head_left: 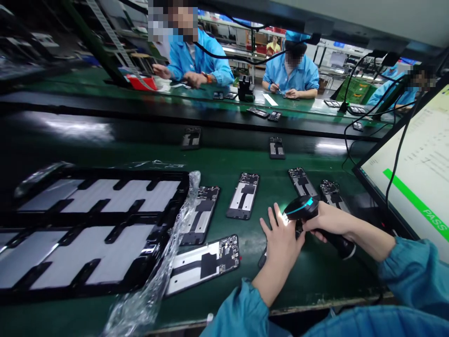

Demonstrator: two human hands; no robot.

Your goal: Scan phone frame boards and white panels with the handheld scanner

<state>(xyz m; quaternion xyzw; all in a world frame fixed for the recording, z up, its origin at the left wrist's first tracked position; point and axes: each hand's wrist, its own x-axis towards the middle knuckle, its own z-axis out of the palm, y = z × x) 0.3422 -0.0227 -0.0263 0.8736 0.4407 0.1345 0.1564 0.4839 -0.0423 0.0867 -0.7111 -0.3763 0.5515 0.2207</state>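
My right hand [329,219] is wrapped round a black barcode scanner [302,207] with a blue stripe. Its bright light falls at the fingers of my left hand [282,243]. That left hand lies with fingers spread over a partly built phone [262,259], most of which is hidden beneath it. Just beyond the scanner lie two more open phone bodies, one phone body [302,181] upper left and another phone body [333,194] to the right. Left of my hands rest a phone body [243,195] and a tilted phone body [206,264] with bare circuit boards.
A black tray [101,217] with pale slots and crumpled clear plastic wrap [175,243] covers the left, overlapping a phone body [203,215]. A monitor [414,173] showing PASS stands at right. Cables hang overhead. Beyond a dark belt [228,128] carrying phones, people in blue work.
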